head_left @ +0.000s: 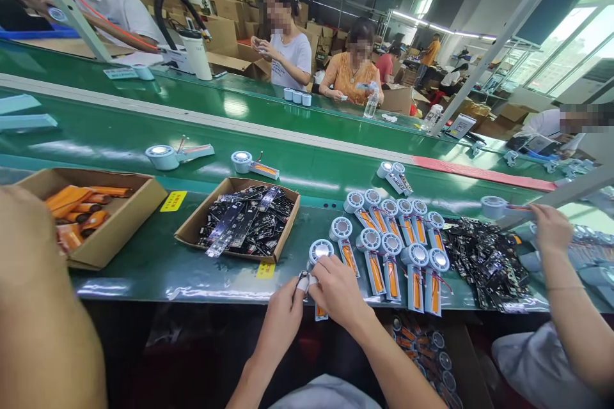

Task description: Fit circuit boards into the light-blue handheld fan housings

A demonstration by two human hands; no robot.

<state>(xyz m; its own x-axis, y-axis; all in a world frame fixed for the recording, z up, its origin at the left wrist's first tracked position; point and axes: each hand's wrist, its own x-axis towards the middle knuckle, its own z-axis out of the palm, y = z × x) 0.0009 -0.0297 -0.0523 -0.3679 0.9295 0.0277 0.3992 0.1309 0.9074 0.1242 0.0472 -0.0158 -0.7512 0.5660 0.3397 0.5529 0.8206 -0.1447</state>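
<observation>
Both hands close on one small fan unit point(318, 254) at the near edge of the belt: the left hand point(283, 314) pinches its lower end with a taped fingertip, and the right hand point(338, 291) curls over the handle from the other side, so only the round head shows above the knuckles and a bit of orange below them. Held between two hands like this, the piece is steadied at both ends, probably so something can be pressed or seated in the handle.

The green conveyor belt point(307, 172) runs across beyond the grip, carrying a few loose units. Just right of the grip lie rows of fan units point(393, 249), heads away and open handles toward the person, orange inserts showing, likely lined up for easy picking. Further right is a heap of black circuit boards point(484, 262), where a co-worker's hand point(551, 227) holds another unit. Up and left of the grip sits a cardboard tray of black circuit strips point(242, 217), within reach; further left, a box of orange parts point(91, 211).
</observation>
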